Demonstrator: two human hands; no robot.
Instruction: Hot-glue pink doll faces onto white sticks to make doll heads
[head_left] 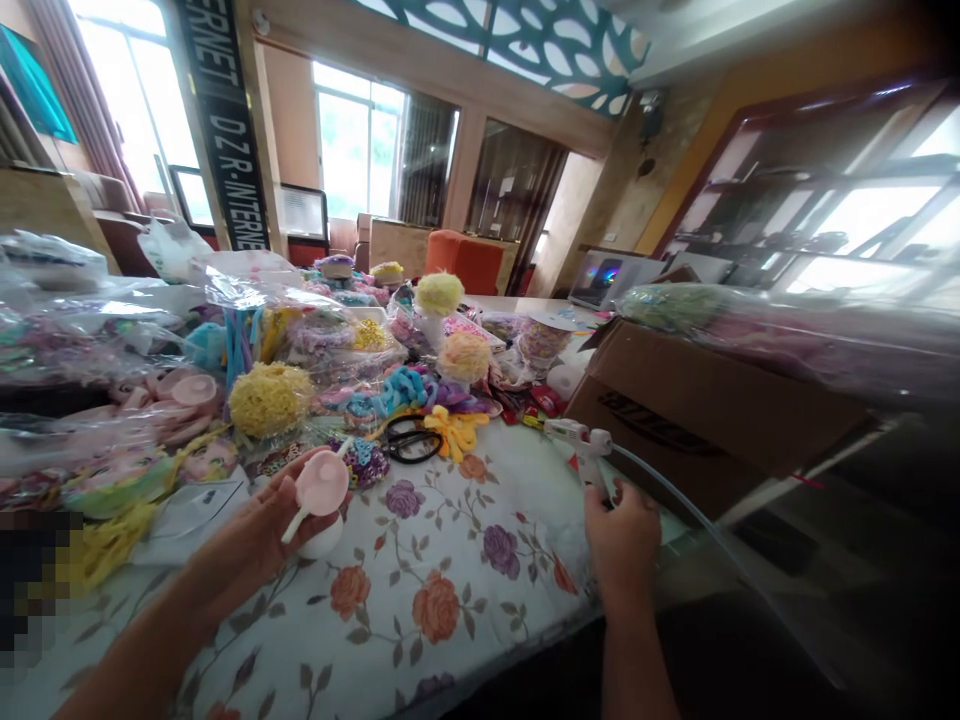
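Note:
My left hand [281, 510] is closed on a pale pink round plastic piece [324, 482] with a thin whitish stick across it. Just under that hand a white rounded object [322, 540] shows in part on the tablecloth. On the right, my right hand [624, 530] has its fingers at the lower handle of a white glue gun [581, 445] with a red trigger. The gun's nozzle points left, and a pale cord [697, 510] trails off to the lower right. My right fingers are partly hidden behind the hand.
Black-handled scissors [412, 440] lie beside orange fuzzy strips [454, 432]. A yellow fluffy ball [271, 398] and bagged craft pieces crowd the left and back. A cardboard box [705, 400] stands at the right. A flowered tablecloth [450, 545] covers the table.

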